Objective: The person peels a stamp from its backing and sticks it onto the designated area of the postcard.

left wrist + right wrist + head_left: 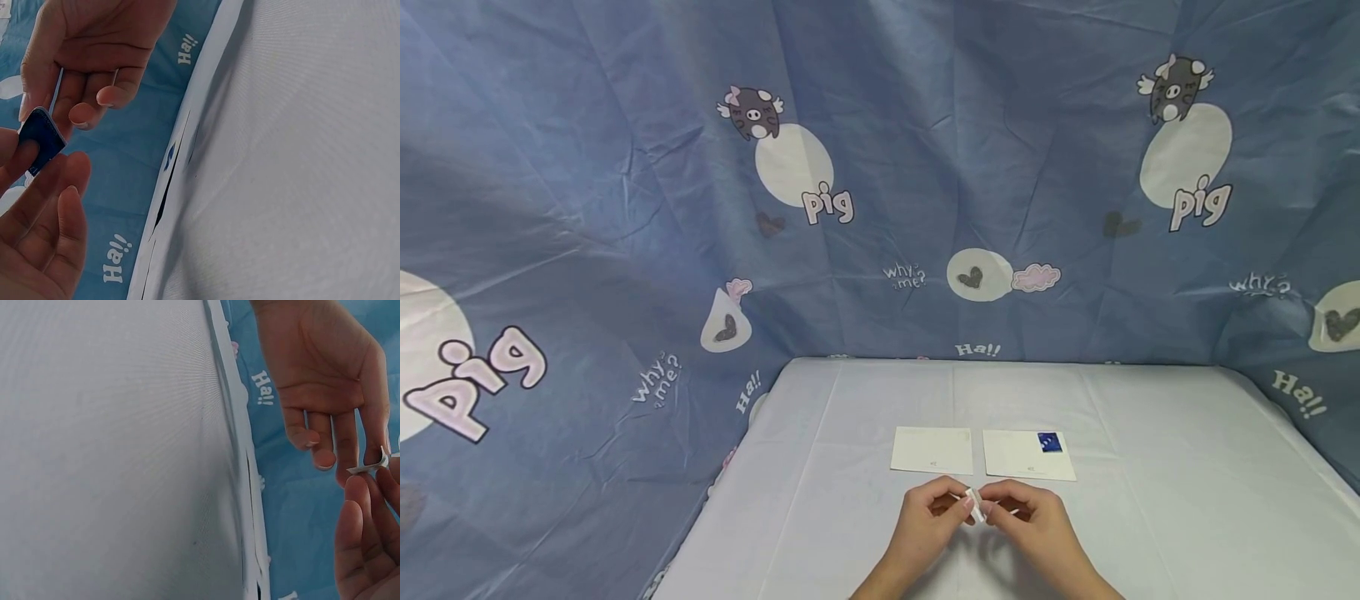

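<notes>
Both hands meet over the near part of the table, each pinching a small stamp [976, 504] between thumb and fingers. In the head view its white back shows. The left wrist view shows the stamp's dark blue face [42, 136], close to the fingertips of my left hand [44, 219] and my right hand [103, 44]. In the right wrist view the stamp [370, 466] appears edge-on, pale and slightly curled. Just beyond my left hand [928, 517] lies a plain white card [932, 451]. Past my right hand [1033, 521] lies a second card [1015, 457] bearing a blue stamp [1049, 442].
A white cloth covers the table [820, 500]. Blue curtain fabric [880, 167] with pig prints hangs behind it and along the sides. The two cards lie side by side with a narrow gap between them.
</notes>
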`<state>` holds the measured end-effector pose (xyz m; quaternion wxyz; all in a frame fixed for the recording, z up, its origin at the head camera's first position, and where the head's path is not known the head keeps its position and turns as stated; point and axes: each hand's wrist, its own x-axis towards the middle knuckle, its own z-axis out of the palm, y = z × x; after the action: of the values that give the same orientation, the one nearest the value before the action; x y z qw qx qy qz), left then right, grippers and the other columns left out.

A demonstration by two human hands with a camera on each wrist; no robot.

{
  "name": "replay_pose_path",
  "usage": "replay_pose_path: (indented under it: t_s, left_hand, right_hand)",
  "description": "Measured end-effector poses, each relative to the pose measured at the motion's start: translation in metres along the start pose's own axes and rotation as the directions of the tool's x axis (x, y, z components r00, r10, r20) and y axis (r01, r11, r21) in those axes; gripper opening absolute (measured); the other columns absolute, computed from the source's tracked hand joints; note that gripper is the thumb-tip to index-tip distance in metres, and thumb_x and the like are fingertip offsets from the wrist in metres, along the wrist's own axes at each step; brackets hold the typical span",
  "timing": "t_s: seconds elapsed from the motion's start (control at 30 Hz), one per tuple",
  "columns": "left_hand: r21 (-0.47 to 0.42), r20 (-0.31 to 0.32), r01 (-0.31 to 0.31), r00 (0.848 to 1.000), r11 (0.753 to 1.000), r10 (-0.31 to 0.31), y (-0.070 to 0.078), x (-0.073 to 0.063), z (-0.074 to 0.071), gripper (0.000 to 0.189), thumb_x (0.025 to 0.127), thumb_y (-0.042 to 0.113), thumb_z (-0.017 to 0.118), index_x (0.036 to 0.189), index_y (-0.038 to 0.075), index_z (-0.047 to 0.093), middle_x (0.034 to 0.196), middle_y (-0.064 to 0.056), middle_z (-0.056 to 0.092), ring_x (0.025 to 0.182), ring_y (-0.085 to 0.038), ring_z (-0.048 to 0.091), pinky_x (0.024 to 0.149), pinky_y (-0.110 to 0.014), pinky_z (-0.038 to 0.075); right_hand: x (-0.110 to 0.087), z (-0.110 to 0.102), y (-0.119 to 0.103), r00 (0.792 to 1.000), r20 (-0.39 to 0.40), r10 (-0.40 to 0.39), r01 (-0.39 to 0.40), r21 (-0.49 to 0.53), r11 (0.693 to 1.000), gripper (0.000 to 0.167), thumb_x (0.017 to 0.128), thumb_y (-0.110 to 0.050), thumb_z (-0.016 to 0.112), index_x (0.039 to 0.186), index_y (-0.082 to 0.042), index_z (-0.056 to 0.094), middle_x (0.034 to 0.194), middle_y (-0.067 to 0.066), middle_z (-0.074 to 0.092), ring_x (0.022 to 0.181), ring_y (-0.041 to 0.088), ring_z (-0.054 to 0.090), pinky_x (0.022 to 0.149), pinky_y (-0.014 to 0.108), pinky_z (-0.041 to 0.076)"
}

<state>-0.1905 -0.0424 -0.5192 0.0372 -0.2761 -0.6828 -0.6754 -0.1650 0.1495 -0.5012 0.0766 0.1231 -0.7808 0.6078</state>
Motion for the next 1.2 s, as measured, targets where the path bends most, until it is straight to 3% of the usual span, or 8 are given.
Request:
replay_pose_path:
  t_s: [0.23,0.47,0.97,1.2]
  left_hand:
    - [0.002,-0.002,-0.022,1.000,1.000,0.022,0.0008,-0.0001,0.0006,0.006,0.095,0.009,0.068,0.097,0.005,0.072,0.088,-0.012,0.072,0.072,-0.027,0.072,0.060,-0.027,0.056]
    - [-0.003,-0.002,-0.028,1.000,1.000,0.028,0.0017,0.0001,0.0009,0.005,0.094,0.009,0.069,0.096,0.005,0.072,0.088,-0.011,0.071,0.071,-0.028,0.072,0.060,-0.026,0.056]
    - [0.003,-0.002,-0.007,1.000,1.000,0.007,0.0016,-0.0002,-0.0002,0.005,0.094,0.008,0.069,0.096,0.005,0.072,0.087,-0.010,0.071,0.071,-0.030,0.072,0.060,-0.025,0.055]
    - [0.000,0.001,-0.001,1.000,1.000,0.001,0.0003,-0.0005,-0.0005,0.005,0.094,0.008,0.069,0.096,0.005,0.072,0.088,-0.010,0.071,0.071,-0.026,0.072,0.061,-0.026,0.056]
  right_hand:
    - [0.0005,0.0005,0.0002,1.000,-0.007,0.029,-0.029,0.004,1.000,0.007,0.089,-0.017,0.078,0.095,-0.018,0.076,0.082,-0.001,0.073,0.071,0.017,0.069,0.064,0.032,0.059]
    - [0.0013,0.0003,-0.0022,0.999,-0.017,0.034,-0.034,0.016,0.999,0.008,0.089,-0.017,0.078,0.095,-0.012,0.076,0.084,0.001,0.073,0.071,0.017,0.069,0.063,0.032,0.059]
    - [0.0031,0.0000,0.0033,0.997,-0.049,0.067,-0.070,-0.051,0.996,0.004,0.089,-0.018,0.078,0.092,-0.017,0.076,0.079,-0.003,0.072,0.068,0.017,0.068,0.060,0.032,0.058]
    - [0.0042,-0.0001,0.0054,0.996,-0.039,0.078,-0.079,-0.040,0.996,0.009,0.090,-0.020,0.077,0.092,-0.012,0.075,0.077,-0.002,0.072,0.067,0.018,0.068,0.061,0.035,0.059]
